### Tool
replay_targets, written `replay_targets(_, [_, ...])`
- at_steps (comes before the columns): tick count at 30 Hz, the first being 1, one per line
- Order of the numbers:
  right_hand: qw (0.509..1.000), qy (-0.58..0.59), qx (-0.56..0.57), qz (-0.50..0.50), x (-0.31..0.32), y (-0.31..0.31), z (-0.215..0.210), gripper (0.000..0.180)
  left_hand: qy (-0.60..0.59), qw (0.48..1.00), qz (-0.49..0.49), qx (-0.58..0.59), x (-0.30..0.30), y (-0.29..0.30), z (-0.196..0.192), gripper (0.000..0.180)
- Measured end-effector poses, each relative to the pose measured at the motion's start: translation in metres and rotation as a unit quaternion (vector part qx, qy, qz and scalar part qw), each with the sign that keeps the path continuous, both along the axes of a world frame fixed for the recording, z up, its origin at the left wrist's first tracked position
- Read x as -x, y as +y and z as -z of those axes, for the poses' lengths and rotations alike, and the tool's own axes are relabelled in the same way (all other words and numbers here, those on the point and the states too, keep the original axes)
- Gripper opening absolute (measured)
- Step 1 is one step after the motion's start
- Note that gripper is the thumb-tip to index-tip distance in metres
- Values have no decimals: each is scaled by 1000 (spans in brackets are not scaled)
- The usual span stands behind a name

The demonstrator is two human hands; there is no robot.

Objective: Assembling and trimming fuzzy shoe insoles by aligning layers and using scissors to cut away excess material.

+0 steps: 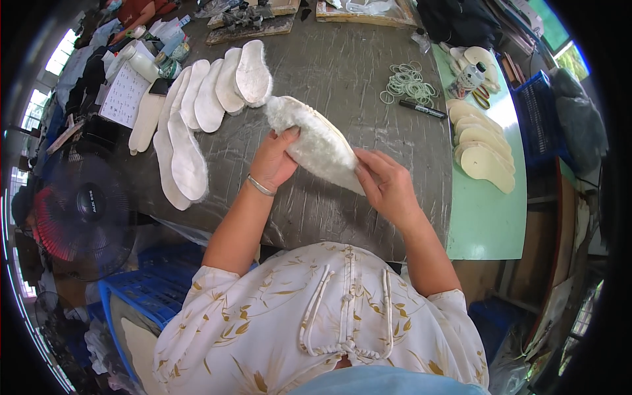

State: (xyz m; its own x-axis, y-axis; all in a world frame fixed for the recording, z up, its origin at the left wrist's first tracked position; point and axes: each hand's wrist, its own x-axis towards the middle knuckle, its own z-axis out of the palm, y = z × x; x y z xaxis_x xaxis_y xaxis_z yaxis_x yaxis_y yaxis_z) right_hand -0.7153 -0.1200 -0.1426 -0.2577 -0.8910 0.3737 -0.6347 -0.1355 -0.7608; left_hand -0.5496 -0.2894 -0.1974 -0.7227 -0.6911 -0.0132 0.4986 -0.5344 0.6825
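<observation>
Between my two hands I hold a fluffy white insole (320, 143), slanting over the dark table with its fleecy side toward me and a pale edge along its top. My left hand (276, 157) grips its lower left side, the thumb pressed into the pile. At the right end, my right hand (387, 181) pinches the edge between thumb and fingers. Several white fleecy insoles (253, 72) lie overlapped in a row to the left, and a pair of longer ones (186, 158) lies nearer me.
On the green mat (487, 224) at right, cream insoles (487, 161) are fanned out beside a bottle (469, 78) and scissors (481, 99). Rubber bands (409, 84) and a black marker (422, 109) lie on the table (329, 66). A fan (89, 201) stands left, above a blue crate (148, 289).
</observation>
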Motion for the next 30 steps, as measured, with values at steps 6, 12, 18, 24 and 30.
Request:
replay_targets(6, [977, 199, 77, -9, -28, -40, -52, 42, 11, 999, -49, 17, -11, -8, -19, 37])
replay_targets(12, [948, 279, 153, 2, -62, -89, -68, 43, 16, 1000, -23, 5, -11, -11, -33, 37])
replay_targets(18, [961, 200, 189, 9, -45, -56, -42, 42, 95, 994, -50, 32, -21, -15, -14, 38])
replay_targets(24, [973, 129, 190, 27, -38, -29, -12, 36, 100, 994, -20, 25, -24, -19, 13, 40])
replay_targets(30, [969, 145, 198, 20, -44, -28, -14, 39, 111, 994, 25, 0, -18, -11, 22, 42])
